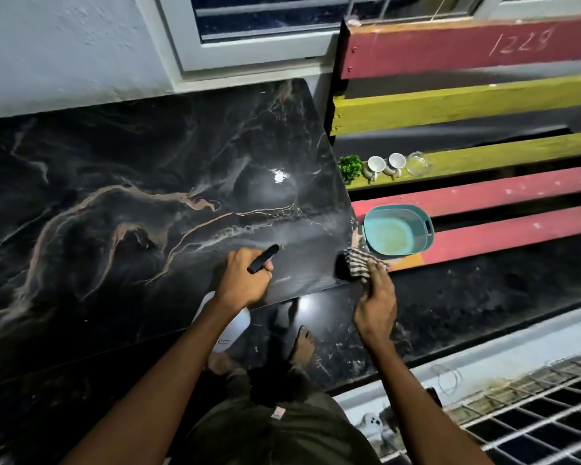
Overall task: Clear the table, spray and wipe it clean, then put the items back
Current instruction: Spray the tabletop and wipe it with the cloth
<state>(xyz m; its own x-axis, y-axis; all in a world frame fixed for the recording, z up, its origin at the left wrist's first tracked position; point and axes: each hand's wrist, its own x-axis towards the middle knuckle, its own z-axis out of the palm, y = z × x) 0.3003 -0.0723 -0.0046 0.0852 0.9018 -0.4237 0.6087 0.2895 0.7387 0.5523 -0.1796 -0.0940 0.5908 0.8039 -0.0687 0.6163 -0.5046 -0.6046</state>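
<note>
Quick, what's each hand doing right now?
Left hand: closed around a spray bottle, its nozzle pointing over the table.
Right hand: closed on a striped cloth at the table's corner.

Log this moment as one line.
phase: spraying | left hand: spray bottle | right hand: striped cloth | table: cleared | items: bench

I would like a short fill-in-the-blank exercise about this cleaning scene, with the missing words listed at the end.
1. The left hand holds a spray ____ with a black nozzle.
2. The right hand presses a ____ cloth on the table's corner.
3. The teal basin rests on the ____ beside the table.
4. Two white ____ lie on a yellow slat near the small green plant.

Missing words: bottle; striped; bench; cups
</note>
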